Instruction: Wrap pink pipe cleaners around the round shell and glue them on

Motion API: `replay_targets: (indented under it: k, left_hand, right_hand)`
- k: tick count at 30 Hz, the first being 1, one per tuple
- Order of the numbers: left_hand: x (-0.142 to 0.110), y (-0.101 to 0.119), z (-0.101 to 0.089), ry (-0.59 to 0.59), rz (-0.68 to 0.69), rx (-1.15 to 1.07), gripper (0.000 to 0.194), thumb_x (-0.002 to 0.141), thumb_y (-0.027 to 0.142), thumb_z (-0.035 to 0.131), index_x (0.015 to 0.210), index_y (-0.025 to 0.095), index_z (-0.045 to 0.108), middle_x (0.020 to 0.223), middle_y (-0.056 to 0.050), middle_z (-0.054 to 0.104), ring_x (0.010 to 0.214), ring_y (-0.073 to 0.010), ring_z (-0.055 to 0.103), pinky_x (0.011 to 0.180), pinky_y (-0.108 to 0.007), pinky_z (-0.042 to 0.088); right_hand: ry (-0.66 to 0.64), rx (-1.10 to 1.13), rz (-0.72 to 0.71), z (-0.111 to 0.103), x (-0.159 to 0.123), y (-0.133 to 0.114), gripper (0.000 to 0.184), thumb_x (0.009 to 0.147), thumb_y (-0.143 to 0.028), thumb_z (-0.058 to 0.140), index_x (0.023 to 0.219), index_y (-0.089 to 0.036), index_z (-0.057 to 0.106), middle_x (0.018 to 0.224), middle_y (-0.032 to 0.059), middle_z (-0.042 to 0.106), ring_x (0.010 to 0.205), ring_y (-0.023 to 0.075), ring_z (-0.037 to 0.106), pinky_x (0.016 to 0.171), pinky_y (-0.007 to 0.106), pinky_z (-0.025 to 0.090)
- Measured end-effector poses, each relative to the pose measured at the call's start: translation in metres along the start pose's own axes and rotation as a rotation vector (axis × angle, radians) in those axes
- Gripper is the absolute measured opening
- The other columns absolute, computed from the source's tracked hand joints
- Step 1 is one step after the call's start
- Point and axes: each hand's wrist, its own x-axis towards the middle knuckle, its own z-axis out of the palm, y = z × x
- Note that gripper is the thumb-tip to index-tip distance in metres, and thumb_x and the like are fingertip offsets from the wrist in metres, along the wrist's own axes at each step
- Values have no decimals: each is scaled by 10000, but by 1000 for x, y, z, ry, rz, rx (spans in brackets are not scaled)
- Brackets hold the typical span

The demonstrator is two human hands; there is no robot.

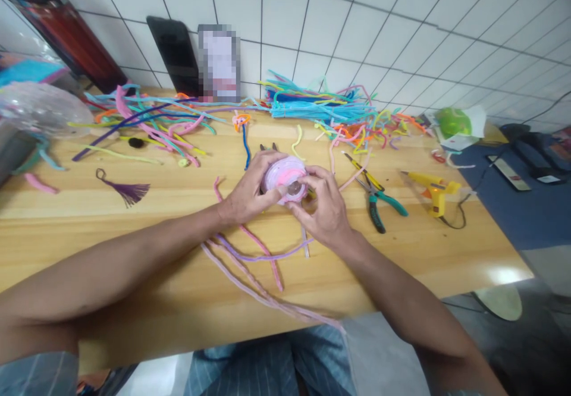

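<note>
Between my two hands is a round piece wound from lilac and pink pipe cleaners (285, 170). A small greyish round spot shows at its near side; I cannot make out whether it is a hole or a separate part. My left hand (250, 191) wraps its left side, thumb across the front. From the right, my right hand (325, 206) pinches its edge with thumb and fingertips. Loose pink and purple pipe cleaners (263, 257) lie on the table below the hands. A thin clear stick (306, 241) lies just beneath my right hand.
Green-handled pliers (377, 200) and a yellow glue gun (432, 191) lie to the right on the wooden table (147, 319). A purple tassel (125, 191) is at left. Bundled pipe cleaners (321, 104) line the back; two phones (173, 57) lean on the tiled wall.
</note>
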Motion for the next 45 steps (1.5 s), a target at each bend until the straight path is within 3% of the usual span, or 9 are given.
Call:
replay_targets:
  k: [4,11,21,27,33,38,45]
  left_hand:
    - [0,-4,0,-27,3,15,654,993,608,606,1488,201,479,1433,-163,553,1385,-322,520,1209,-502,436]
    - [1,-7,6,-4,2,4,626,960,508,671,1469,201,475,1402,-157,562,1345,-317,548,1177,-501,469]
    - [1,-9,6,-5,5,-4,626,980,506,654,1502,215,465,1439,-171,567,1383,-335,536,1194,-553,451]
    - [-2,-8,5,11,54,41,781,933,632,694,1542,219,431,1467,-184,546,1405,-346,522,1215,-561,434]
    - [-2,-10,3,2,65,62,753,927,509,722,1556,231,416,1484,-178,538,1426,-350,511,1222,-564,429]
    - [-2,-11,1,-38,45,59,762,934,530,702,1569,233,404,1502,-181,523,1445,-354,492,1232,-578,420]
    - [-1,-9,-1,-73,41,32,758,953,533,690,1580,236,384,1515,-178,503,1463,-346,470,1248,-570,401]
  right_hand:
    - [6,9,-2,2,0,2,476,912,-289,765,1327,-264,534,1365,156,619,1323,313,626,1080,531,577]
    - [11,15,-7,0,0,3,496,899,-248,769,1337,-247,537,1359,164,613,1328,314,617,1083,524,572]
    - [19,41,0,0,2,6,546,890,-261,794,1364,-268,524,1358,163,610,1299,329,627,1048,572,594]
    - [1,32,5,0,1,2,502,919,-274,750,1366,-280,524,1375,159,600,1318,325,620,1069,586,586]
    - [2,132,-4,-3,2,5,465,914,-216,716,1350,-260,561,1375,159,604,1312,316,624,1070,562,580]
    - [22,202,49,-4,4,7,354,951,-184,659,1291,-266,611,1338,128,625,1285,293,640,1063,543,573]
    - [59,213,90,1,4,6,334,916,-199,683,1236,-277,626,1292,107,633,1245,295,649,1045,547,568]
